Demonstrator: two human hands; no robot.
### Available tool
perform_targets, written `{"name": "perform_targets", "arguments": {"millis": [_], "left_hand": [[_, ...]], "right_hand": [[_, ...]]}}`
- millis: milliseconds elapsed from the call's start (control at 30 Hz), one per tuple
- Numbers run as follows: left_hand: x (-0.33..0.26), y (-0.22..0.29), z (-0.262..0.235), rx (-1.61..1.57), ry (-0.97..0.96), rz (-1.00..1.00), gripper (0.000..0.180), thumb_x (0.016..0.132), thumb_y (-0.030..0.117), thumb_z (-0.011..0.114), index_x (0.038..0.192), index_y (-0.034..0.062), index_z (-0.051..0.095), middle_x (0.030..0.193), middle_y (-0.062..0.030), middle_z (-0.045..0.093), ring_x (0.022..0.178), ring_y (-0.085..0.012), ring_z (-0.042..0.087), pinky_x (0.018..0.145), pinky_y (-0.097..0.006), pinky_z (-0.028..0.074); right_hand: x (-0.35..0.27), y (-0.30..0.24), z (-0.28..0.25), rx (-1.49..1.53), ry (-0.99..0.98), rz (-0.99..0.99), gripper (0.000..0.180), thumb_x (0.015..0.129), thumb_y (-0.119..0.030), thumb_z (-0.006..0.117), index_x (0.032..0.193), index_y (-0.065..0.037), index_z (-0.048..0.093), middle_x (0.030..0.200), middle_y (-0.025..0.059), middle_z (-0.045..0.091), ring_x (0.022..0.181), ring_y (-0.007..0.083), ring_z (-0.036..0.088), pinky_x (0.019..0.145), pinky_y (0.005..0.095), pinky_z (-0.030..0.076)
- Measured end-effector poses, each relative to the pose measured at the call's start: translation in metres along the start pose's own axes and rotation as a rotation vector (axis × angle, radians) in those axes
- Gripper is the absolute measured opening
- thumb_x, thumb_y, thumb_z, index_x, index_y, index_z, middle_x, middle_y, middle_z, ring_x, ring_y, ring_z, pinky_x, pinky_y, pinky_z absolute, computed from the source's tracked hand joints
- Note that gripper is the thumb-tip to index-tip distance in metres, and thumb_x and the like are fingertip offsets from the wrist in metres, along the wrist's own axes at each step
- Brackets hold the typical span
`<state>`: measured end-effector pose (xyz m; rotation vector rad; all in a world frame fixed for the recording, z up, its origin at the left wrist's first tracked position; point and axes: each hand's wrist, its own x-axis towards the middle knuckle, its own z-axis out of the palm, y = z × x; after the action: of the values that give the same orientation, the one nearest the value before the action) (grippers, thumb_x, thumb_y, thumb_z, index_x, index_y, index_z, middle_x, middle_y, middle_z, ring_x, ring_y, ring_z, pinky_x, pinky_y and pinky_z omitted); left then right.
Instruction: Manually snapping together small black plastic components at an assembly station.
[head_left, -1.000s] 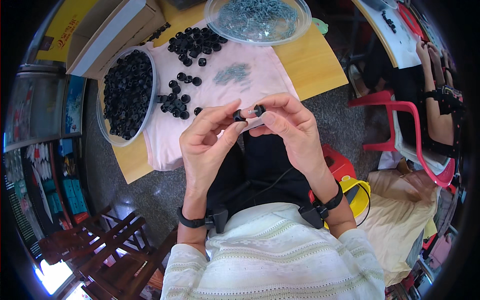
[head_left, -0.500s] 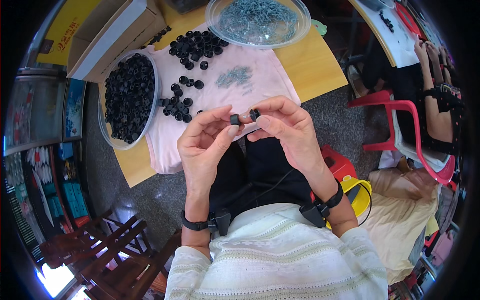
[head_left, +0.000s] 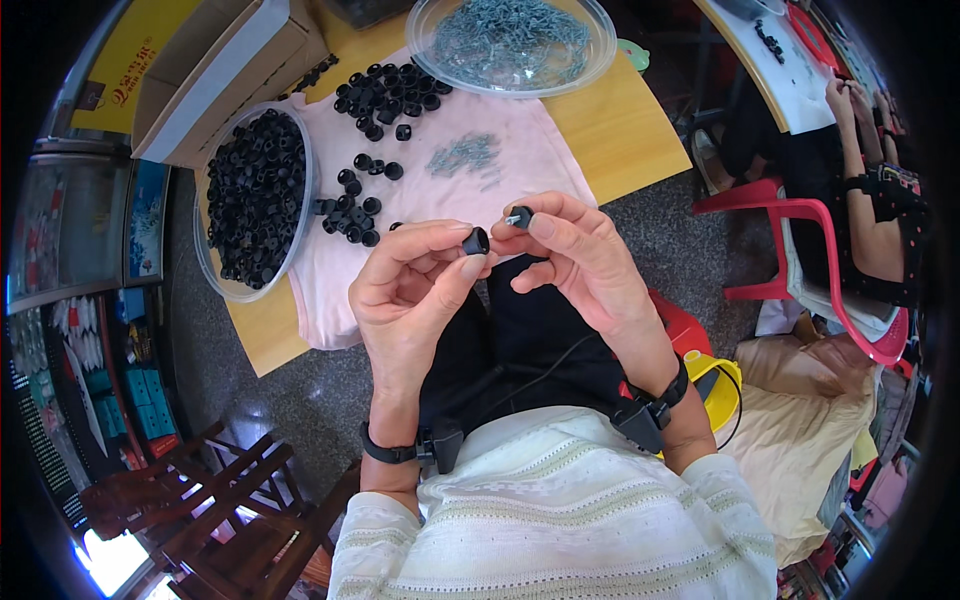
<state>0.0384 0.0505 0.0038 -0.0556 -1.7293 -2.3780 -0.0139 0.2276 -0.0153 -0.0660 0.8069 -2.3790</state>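
Between the thumb and fingertips of my left hand (head_left: 405, 285) is a black round plastic cap (head_left: 477, 241), its hollow end turned toward the right. My right hand (head_left: 590, 262) pinches a small black plastic knob with a metal screw (head_left: 519, 217) sticking out of it, pointing left. The two pieces are a short way apart, held over my lap at the table's near edge. Loose black caps (head_left: 350, 215) lie on the pink cloth (head_left: 530, 150) beyond my left hand, and a patch of loose screws (head_left: 464, 156) lies farther off.
A clear tub of black caps (head_left: 255, 200) stands at the left, beside a cardboard box (head_left: 225, 80). A clear bowl of screws (head_left: 510, 45) is at the far side. At the right are a red chair (head_left: 770, 195) and another person's arm (head_left: 875, 230).
My hands have drawn apart, with the screw now clear of the left cap. The right piece has risen slightly and turned; the left cap now shows its hollow end.
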Motion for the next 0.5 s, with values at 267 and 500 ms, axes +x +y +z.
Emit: {"name": "perform_targets", "arguments": {"millis": [267, 500], "left_hand": [[-0.001, 0.000, 0.001, 0.020, 0.016, -0.016, 0.027, 0.082, -0.013, 0.065, 0.107, -0.0046, 0.061, 0.102, -0.0121, 0.065, 0.088, -0.0183, 0.068, 0.080, -0.027, 0.056], [0.002, -0.003, -0.002, -0.070, -0.003, -0.089, 0.020, 0.088, -0.002, 0.062, 0.108, -0.0023, 0.058, 0.100, -0.0142, 0.067, 0.085, -0.0197, 0.068, 0.077, -0.031, 0.057]], "right_hand": [[-0.003, -0.002, 0.007, -0.165, 0.019, -0.074, 0.023, 0.091, -0.013, 0.065, 0.111, 0.000, 0.064, 0.100, 0.0125, 0.069, 0.092, 0.0190, 0.069, 0.068, 0.0297, 0.061], [-0.011, -0.007, 0.027, -0.432, 0.104, -0.266, 0.018, 0.088, -0.004, 0.067, 0.104, 0.004, 0.065, 0.095, 0.0101, 0.070, 0.086, 0.0138, 0.068, 0.068, 0.0242, 0.057]]}}
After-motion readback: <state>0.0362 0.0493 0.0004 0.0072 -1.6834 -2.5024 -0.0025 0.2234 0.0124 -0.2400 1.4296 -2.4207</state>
